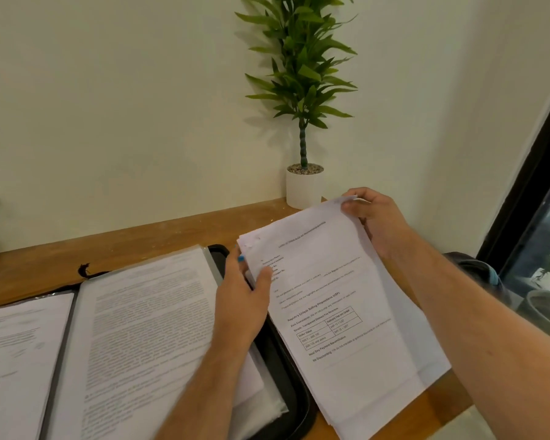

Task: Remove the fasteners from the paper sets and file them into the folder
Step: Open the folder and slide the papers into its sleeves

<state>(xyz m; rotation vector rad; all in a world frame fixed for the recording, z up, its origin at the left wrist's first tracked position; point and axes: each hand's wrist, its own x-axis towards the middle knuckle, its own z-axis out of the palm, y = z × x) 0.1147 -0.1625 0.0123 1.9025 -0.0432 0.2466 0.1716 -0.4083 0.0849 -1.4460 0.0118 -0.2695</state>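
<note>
Two hands are holding one paper set (340, 300) above the table (159, 231), just right of the open folder (140, 328). Left hand (242, 300) is gripping the set's left edge, thumb on top of the sheets, other fingers behind & hidden; something small & blue is showing by the fingertips, can't tell what. Right hand (375, 217) is pinching the top right corner, thumb pressing on the front. Top left corner looks puckered w/ small holes and no staple visible, so prob the fastener's already off this set; step in hand looks like squaring up the loose sheets before filing. Next move calls for carrying the stack left w/o letting the thin, floppy pages fan out, then laying it flat on the printed pages already in the folder. Sheets are white, printed w/ text & a small table, lower edges slightly staggered. Folder's black-edged, lying open on a dark tray (286, 369) w/ rounded rim. Table's smooth brown wood; a potted plant (304, 185) in a white cylindrical pot is standing at the wall.
</note>
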